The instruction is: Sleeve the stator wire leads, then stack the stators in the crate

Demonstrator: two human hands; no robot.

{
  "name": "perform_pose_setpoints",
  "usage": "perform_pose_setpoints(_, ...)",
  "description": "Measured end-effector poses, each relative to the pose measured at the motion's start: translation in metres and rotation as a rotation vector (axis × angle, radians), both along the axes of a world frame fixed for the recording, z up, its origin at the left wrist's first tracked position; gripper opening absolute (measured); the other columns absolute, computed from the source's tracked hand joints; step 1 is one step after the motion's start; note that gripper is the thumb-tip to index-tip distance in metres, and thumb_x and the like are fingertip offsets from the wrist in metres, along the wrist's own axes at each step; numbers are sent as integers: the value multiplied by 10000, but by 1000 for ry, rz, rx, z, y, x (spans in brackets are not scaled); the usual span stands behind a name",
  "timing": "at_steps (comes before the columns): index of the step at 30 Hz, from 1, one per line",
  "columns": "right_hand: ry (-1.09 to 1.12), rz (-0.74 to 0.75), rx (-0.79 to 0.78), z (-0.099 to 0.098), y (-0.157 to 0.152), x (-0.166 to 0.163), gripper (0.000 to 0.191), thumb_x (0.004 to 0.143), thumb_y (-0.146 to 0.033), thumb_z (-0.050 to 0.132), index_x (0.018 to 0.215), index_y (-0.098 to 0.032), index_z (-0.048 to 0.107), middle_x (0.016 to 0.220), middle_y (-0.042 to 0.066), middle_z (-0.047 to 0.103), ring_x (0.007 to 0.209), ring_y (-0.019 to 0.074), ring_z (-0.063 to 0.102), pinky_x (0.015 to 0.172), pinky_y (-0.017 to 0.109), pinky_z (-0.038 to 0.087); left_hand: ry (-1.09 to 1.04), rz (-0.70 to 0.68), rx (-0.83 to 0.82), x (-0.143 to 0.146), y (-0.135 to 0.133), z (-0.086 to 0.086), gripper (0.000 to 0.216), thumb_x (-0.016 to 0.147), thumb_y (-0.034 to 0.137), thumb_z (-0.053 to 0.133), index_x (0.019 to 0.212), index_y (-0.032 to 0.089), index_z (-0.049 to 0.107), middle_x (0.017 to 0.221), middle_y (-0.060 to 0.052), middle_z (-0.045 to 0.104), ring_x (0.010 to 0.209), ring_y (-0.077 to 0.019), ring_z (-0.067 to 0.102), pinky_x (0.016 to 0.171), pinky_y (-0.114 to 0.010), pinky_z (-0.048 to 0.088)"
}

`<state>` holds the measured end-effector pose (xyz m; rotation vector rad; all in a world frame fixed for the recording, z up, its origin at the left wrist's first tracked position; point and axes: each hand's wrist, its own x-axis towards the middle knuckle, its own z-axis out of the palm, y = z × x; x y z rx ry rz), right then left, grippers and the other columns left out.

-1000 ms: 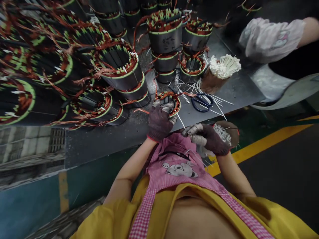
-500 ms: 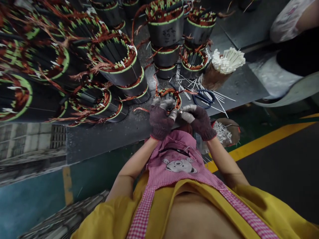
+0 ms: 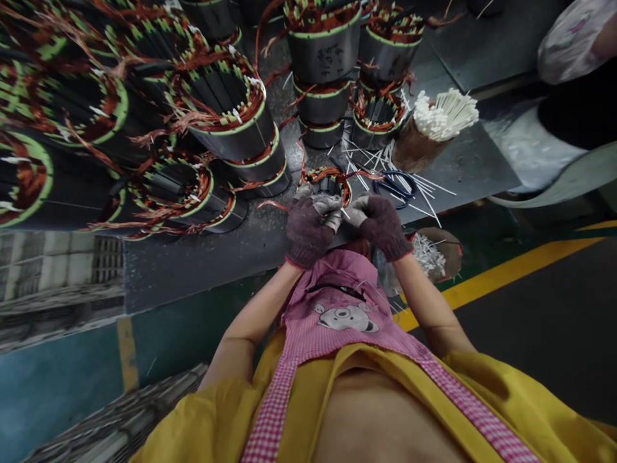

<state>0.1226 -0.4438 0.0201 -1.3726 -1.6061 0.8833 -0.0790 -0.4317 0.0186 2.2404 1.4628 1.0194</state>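
Observation:
A small motor stator (image 3: pixel 326 181) with copper windings and green slot liners sits at the near edge of the grey metal table (image 3: pixel 216 257). My left hand (image 3: pixel 307 229), in a dark knit glove, grips its near rim. My right hand (image 3: pixel 377 222), gloved the same way, pinches a thin white strip (image 3: pixel 345 214) and holds it against the stator's rim, right beside my left fingers. A brown pouch of white strips (image 3: pixel 431 253) hangs at my right hip.
Many wound stators (image 3: pixel 226 112) are stacked across the table's left and back. A brown cup of white strips (image 3: pixel 436 125), loose strips and blue-handled scissors (image 3: pixel 396 186) lie to the right. Another person's sleeve (image 3: pixel 569 38) shows at the top right. A yellow floor line (image 3: pixel 520 267) runs below.
My right hand rose from the pouch at my hip to the stator's rim, bringing a white strip with it. My left hand stayed on the stator.

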Motion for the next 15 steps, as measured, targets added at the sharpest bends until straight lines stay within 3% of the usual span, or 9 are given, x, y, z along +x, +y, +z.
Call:
perform_pose_setpoints(5,-95,80,74,9,4,3,267,980,-488,762,903,-236,802,873,58,769,815,240,652,808,402,510,46,-9,1,0,-1,3,110,1007,335,736,1070,302,819,1161,-57,871,1198,-313,807,1317,-619,500)
perform_pose_setpoints(10,-215,51,259,39,-1,-2,327,1049,-510,665,869,-257,769,838,72,753,887,280,690,940,472,551,36,77,28,14,0,4,79,951,264,787,1020,241,817,1125,-88,861,1172,-328,801,1229,-594,549)
perform_pose_setpoints(13,-134,-62,324,54,-5,7,330,1067,-533,661,889,-285,785,902,76,786,961,318,730,1008,540,580,29,70,50,14,-2,8,71,983,300,797,1003,235,816,1070,-84,855,1122,-326,799,1205,-609,559)
perform_pose_setpoints(15,-3,-124,271,53,-5,15,319,1068,-579,680,936,-312,794,953,75,804,983,324,746,1021,552,609,43,29,74,10,-3,9,104,994,330,810,1042,238,821,1092,-84,855,1131,-330,794,1236,-634,535)
